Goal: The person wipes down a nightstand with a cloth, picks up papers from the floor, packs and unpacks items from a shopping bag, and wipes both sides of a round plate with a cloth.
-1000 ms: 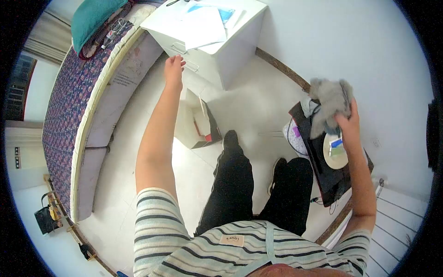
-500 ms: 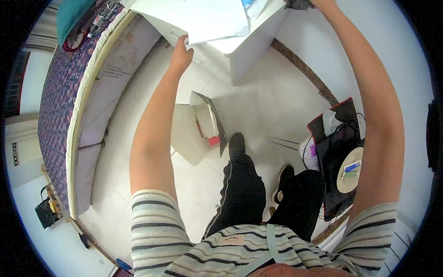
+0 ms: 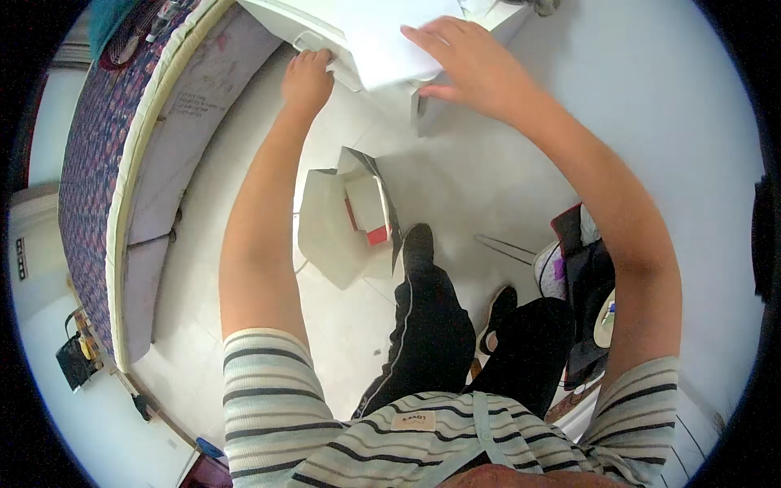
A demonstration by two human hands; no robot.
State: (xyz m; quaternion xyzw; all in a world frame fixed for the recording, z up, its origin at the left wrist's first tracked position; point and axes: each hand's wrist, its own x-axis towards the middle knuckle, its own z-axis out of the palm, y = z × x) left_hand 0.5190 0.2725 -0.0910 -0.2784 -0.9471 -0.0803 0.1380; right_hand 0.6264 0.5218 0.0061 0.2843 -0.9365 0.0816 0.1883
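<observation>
My left hand (image 3: 309,80) has its fingers curled at a handle on the front of a white drawer (image 3: 346,67) at the top of the view. A large sheet of white paper (image 3: 382,53) lies on the white furniture and hangs over its front edge. Beside the paper's right side is my right hand (image 3: 476,69), its fingers spread and the thumb apart, with nothing visibly held. Whether its fingertips touch the paper, I cannot tell.
A paper bag (image 3: 329,232) with a white and red box inside stands open on the floor by my foot. To the left is a bed with a floral mattress (image 3: 93,220). At right, a black bag (image 3: 586,309) and cables sit by the wall.
My right hand has come down and left from the dark grey thing at the top right to the paper. My left hand has stayed at the drawer front, shifting slightly.
</observation>
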